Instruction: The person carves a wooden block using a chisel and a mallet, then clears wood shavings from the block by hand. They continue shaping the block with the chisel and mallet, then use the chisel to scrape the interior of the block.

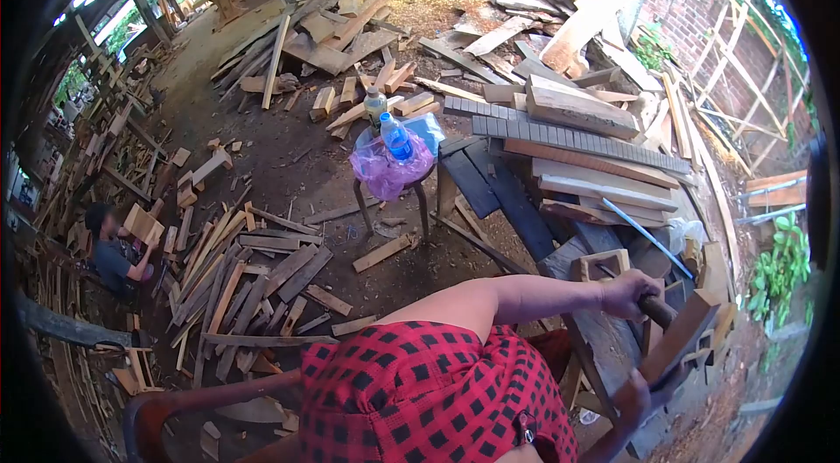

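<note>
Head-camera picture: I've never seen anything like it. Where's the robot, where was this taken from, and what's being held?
There's no robot: these are a person's two bare hands. The one picture comes from a camera worn on that person's head, looking forward and down, so the checked shirt fills much of the bottom. The left hand grips a dark, rounded piece beside a tilted block. The right hand is by the block's lower end; its hold is unclear. A small wooden frame rests on the bench. Two bottles stand on the stool, with a pink bag.
</note>
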### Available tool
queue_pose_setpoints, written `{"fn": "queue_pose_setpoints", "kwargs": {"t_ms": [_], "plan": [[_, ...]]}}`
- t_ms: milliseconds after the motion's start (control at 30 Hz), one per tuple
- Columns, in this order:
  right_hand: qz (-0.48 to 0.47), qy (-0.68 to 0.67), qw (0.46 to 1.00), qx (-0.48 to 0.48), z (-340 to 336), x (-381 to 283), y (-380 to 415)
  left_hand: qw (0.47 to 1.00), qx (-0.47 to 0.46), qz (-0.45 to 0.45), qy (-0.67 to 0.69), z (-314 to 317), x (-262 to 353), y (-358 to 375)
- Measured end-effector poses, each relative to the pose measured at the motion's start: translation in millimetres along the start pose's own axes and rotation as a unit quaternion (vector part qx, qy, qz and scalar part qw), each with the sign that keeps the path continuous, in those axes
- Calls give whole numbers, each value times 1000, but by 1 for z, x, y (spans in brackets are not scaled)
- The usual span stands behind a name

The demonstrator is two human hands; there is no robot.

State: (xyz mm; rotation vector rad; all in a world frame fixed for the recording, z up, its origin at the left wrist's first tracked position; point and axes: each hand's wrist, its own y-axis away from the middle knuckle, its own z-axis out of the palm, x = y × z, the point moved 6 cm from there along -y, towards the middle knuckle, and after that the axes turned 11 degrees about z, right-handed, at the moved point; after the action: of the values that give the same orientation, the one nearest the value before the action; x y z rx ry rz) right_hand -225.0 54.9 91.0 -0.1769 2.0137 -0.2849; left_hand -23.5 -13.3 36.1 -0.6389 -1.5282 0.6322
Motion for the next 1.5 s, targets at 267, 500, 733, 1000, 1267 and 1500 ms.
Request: {"fn": "queue_pose_setpoints", "kwargs": {"t_ms": [267, 500, 733, 1000, 1267, 1500], "plan": [[12, -80, 996, -31, -87, 147, -69, 1000, 14, 2, 0, -5, 2, -1], [165, -151, 973, -53, -15, 71, -12, 999, -15, -4, -45, -7, 0, -1], [-25, -431, 897, 88, -103, 1, -17, 1000, -2, -6, -7, -3, -4, 2], [144, -200, 968, -54, -6, 48, 1, 998, -43, -12, -45, -4, -10, 5], [-27, -423, 900, 100, -80, 7, -3, 995, -55, -24, -81, -1, -8, 5], [173, -183, 962, -107, -12, 30, 4, 995, -52, -4, -80, -6, -6, 6]]}}
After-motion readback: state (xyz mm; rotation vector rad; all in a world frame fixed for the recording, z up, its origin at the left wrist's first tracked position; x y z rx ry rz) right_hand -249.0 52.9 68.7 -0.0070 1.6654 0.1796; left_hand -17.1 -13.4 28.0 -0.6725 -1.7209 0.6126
